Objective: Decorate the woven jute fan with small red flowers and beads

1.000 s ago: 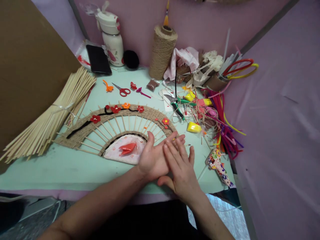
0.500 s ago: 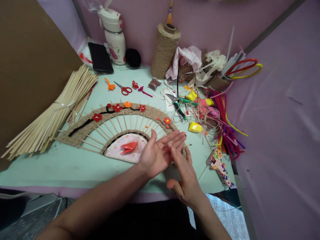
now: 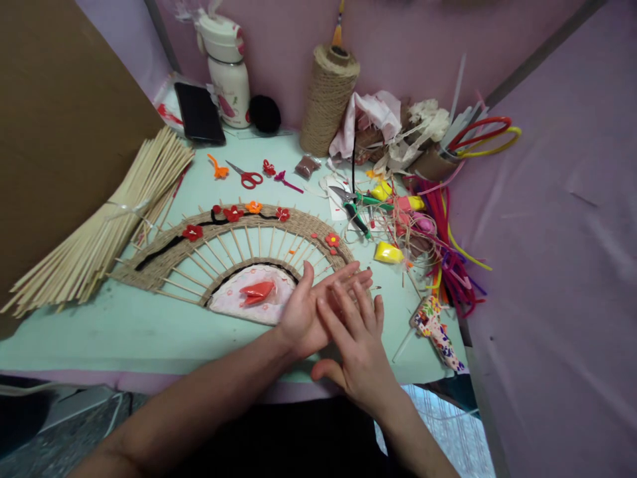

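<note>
My left hand [image 3: 311, 312] is palm up with its fingers stretched out and thumb raised, over the right end of a woven fan [image 3: 313, 222]. The straight, slightly spread fingers of my right hand [image 3: 359, 338] lie across the left palm, thumb apart. Anything between the two palms is hidden. Red and orange flowers and a black branch decorate the fan's twine band, which sits on thin sticks. A small plastic packet of red clay [image 3: 257, 292] rests on the fan's pale half-round base [image 3: 223, 295], left of my hands.
Bundled sticks [image 3: 99, 232] lie at left. Red-handled scissors [image 3: 250, 179], green-handled pruners [image 3: 355, 216] and a yellow clay packet [image 3: 388, 252] are beyond the fan. A patterned glue gun [image 3: 438, 335] lies at right by pipe cleaners [image 3: 458, 272]. A twine spool [image 3: 328, 99] and white bottle [image 3: 229, 86] stand behind.
My right hand has slid back toward the heel of the left palm, its fingers now more spread. The left hand has barely moved, and the things on the table have stayed put.
</note>
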Demonstrator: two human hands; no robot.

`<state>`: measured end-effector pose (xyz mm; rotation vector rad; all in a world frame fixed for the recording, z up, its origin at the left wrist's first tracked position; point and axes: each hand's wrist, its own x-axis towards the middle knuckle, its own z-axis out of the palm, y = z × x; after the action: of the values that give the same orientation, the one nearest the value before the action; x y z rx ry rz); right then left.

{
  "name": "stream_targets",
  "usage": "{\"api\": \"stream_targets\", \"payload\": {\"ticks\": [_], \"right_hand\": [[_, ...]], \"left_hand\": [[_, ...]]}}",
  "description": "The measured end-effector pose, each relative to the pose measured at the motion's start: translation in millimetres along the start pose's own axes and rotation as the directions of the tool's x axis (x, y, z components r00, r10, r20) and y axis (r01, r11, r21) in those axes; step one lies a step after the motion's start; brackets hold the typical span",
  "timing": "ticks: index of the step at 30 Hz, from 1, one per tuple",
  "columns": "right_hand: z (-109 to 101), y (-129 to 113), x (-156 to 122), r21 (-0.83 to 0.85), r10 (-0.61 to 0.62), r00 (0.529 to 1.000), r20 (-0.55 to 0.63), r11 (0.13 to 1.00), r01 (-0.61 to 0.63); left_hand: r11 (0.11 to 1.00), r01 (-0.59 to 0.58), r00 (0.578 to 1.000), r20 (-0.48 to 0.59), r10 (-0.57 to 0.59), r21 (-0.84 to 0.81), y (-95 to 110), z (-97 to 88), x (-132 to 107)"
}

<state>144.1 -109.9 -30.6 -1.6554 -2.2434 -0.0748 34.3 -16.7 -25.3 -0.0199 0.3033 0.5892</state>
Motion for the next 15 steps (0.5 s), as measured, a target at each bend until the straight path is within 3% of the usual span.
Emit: {"api": "stream_targets", "payload": {"ticks": [4,7,9,12,15], "right_hand": [[-0.6,2.7,-1.2,0.004,-0.014,1.0,0.001,1.0,0.014],[0.2,5.3,-1.4,-0.014,0.055,0.998,-0.042,0.998,-0.056],[0.8,4.8,-1.4,0.002,0.039,0.999,-0.038,0.999,-0.039],[0.8,4.2,-2.0,0.019,-0.01,1.0,-0.013,1.0,0.01],[0.1,5.6,-1.3,0.007,0.057,0.998,-0.04,0.998,-0.057]], "left_hand": [[0.999,0.003,1.0,0.009,-0.002,-0.035,-2.9,-0.7,-0.9],[0.996,0.061,0.998,0.037,-0.059,-0.06,-6.2,-1.5,-1.0],[0.993,0.096,0.995,0.039,-0.094,-0.066,-6.6,-1.5,-0.9],[0.996,0.051,0.998,0.026,-0.049,-0.07,-4.1,-0.6,-0.8],[0.994,0.066,0.997,0.041,-0.063,-0.081,-3.3,-0.4,-0.3]]}}
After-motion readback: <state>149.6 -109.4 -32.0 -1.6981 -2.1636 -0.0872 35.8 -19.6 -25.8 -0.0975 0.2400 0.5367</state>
